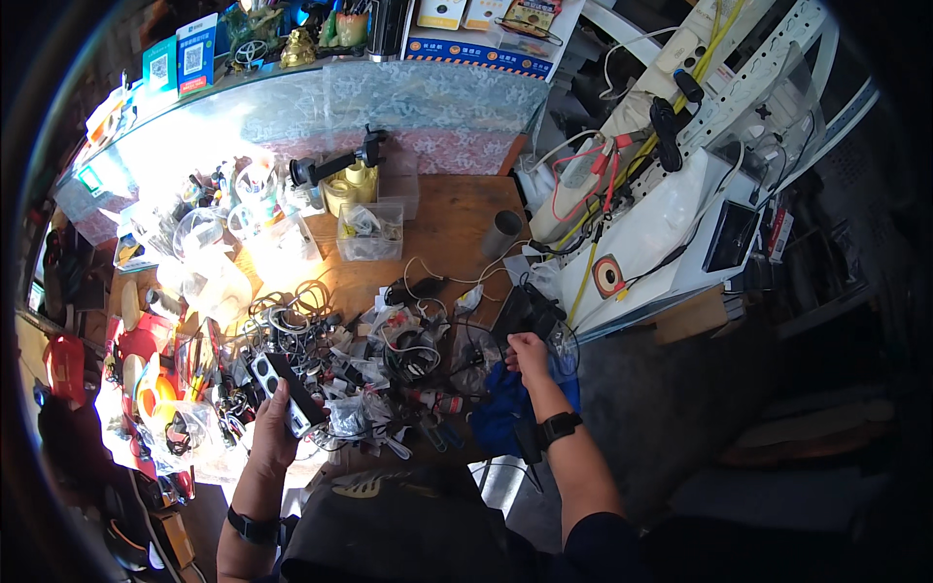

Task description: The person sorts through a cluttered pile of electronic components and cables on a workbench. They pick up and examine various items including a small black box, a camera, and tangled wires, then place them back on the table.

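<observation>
Wooden workbench (pixel 447 209), strewn with cables (pixel 282 316): near left, the left hand (pixel 273 429) grips an oblong black-and-silver device (pixel 299 389); right, the right hand (pixel 530 357) curls near blue fabric (pixel 499 408), contents indiscernible.

L grip (pixel 275 428) w/ blk-slvr device (pixel 300 396), R grip (pixel 528 358) nr blue item (pixel 501 396), cables (pixel 288 316)

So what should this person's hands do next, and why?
Perhaps bring the right hand over to steady the silver-and-black box: the left hand alone grips it, near tangled cables, while the right is curled well apart from it. I can't tell whether the right holds anything.
</observation>
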A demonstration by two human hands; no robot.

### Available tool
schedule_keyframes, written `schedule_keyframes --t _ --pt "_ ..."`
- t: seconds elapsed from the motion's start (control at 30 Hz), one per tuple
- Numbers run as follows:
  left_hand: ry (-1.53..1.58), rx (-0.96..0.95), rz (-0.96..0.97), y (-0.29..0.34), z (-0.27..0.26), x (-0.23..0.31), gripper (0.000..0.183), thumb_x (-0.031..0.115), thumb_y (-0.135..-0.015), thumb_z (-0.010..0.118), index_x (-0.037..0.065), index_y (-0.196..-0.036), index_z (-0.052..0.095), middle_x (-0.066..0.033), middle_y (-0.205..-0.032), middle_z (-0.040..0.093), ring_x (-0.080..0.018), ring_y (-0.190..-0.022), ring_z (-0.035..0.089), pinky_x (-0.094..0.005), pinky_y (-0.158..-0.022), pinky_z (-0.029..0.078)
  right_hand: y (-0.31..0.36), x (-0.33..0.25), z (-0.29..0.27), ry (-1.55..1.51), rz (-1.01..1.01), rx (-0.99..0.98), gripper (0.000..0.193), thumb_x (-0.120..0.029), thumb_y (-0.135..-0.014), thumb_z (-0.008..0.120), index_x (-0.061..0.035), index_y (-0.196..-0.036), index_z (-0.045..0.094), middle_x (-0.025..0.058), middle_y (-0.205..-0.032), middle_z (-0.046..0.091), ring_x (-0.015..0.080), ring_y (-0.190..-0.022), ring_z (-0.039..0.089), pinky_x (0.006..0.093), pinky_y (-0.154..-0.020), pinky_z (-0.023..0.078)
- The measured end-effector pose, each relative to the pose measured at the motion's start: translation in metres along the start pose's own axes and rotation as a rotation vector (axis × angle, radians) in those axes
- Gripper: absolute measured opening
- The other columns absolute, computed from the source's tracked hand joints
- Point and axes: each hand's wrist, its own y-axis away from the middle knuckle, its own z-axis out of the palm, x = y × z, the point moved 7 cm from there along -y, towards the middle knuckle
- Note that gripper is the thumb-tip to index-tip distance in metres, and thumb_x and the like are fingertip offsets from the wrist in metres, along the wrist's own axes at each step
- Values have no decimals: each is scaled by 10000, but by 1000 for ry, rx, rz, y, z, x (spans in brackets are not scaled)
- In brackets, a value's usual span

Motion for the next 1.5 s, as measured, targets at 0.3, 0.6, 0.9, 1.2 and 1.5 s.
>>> schedule_keyframes --t 0.3,0.6,0.9,1.2,1.5 --pt "-41 16 56 -9 -9 -9 444 442 -892 478 6 -947 545 -154 -809 635 -267 -768 643 -378 -706 526 -46 -27 23 773 30 301 727 -390 -700 683 -9 -1243 386 206 -1179 504 353 -1064 522 457 -838 468" --pt "-16 -12 88 -12 -16 0 448 456 -889 475 27 -1012 515 -155 -833 633 -272 -778 648 -366 -704 533 -6 -61 38 -806 3 -511 443 -335 -766 535 30 -1018 542 161 -878 591 225 -628 534 333 -589 403" --pt "25 -56 48 -19 -11 5 374 389 -894 505 20 -951 533 -136 -814 630 -254 -768 637 -364 -733 508 130 -185 -30 -995 -473 -765 824 -549 -666 543 46 -1221 412 123 -802 522 138 -445 413 264 -476 316" --pt "-27 -214 47 -18 5 19 420 428 -886 502 24 -996 540 -121 -829 630 -226 -773 629 -332 -721 506 213 -243 -49 -1008 -735 -803 793 -585 -750 534 38 -1223 405 96 -717 516 130 -415 425 253 -408 309" --pt "22 -202 10 -19 0 21 418 412 -860 553 10 -974 561 -123 -829 634 -228 -777 633 -337 -724 511 306 -300 -74 -799 -1128 -882 400 -242 -918 476 20 -1211 400 95 -715 534 147 -440 510 258 -382 411"
